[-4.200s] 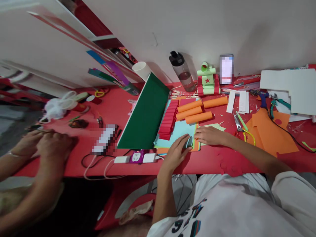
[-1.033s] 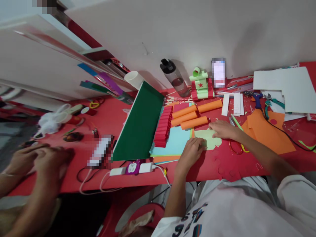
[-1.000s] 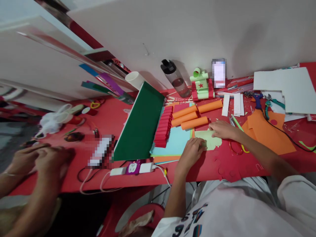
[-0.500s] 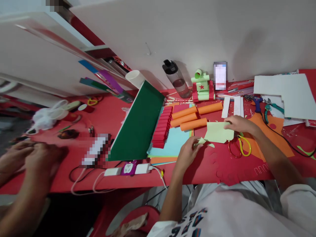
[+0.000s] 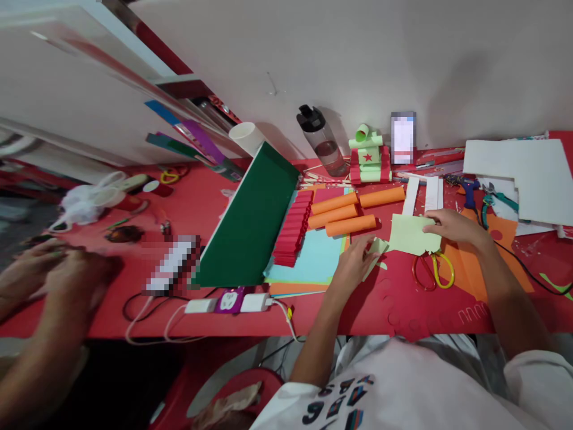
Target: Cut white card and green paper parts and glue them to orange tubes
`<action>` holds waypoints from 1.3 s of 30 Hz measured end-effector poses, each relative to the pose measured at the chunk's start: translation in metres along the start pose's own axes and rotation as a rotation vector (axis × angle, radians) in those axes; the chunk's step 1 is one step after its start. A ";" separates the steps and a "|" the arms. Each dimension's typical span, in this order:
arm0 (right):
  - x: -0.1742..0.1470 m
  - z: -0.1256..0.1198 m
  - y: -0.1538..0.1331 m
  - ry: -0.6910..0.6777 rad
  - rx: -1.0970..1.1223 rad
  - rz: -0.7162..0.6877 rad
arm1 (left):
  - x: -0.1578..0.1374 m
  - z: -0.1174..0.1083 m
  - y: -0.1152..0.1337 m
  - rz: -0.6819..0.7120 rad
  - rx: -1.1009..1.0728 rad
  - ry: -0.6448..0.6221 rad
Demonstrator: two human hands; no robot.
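My right hand [image 5: 459, 228] pinches the right edge of a pale green sheet of paper [image 5: 409, 234], whose lower edge looks ragged. Between the fingers of my left hand [image 5: 353, 263] is a smaller pale green paper piece [image 5: 376, 255], tilted up just left of that sheet. Scissors [image 5: 443, 272] with one red and one yellow handle loop lie below my right hand, their blades hidden. Several orange paper rolls [image 5: 351, 225] rest beyond my left hand. Red pleated paper [image 5: 293, 230] lies on light blue sheets [image 5: 316, 260] to the left.
A green board [image 5: 248, 227] leans upright at left. Behind stand a water bottle [image 5: 323, 140], a green and red paper model [image 5: 369, 156] and a phone [image 5: 403, 137]. A glue gun [image 5: 468, 190] and pliers [image 5: 499, 194] lie right. Another person's hands [image 5: 67, 269] are far left.
The pale green sheet and my right hand have shifted slightly right. My left hand has also moved right and up, and its small piece now tilts upward.
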State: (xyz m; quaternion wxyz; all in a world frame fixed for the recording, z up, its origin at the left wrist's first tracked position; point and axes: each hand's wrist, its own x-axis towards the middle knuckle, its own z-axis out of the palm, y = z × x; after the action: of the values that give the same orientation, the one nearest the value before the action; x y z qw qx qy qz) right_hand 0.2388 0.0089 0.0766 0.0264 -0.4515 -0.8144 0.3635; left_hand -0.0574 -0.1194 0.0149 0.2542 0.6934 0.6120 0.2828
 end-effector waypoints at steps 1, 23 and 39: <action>-0.003 -0.003 0.002 0.008 0.019 -0.011 | 0.000 0.004 0.001 0.040 0.066 0.029; 0.005 0.019 -0.013 -0.021 0.100 -0.068 | -0.052 0.003 0.013 0.179 0.213 0.072; -0.016 0.035 -0.044 0.096 -0.447 0.142 | -0.038 0.024 0.004 0.181 0.426 0.039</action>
State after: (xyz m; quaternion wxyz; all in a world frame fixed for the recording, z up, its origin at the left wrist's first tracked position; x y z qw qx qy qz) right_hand 0.2038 -0.0377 0.0831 -0.0611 -0.5192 -0.8386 0.1532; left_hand -0.0412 -0.1579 -0.0030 0.0640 0.7779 0.5980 0.1822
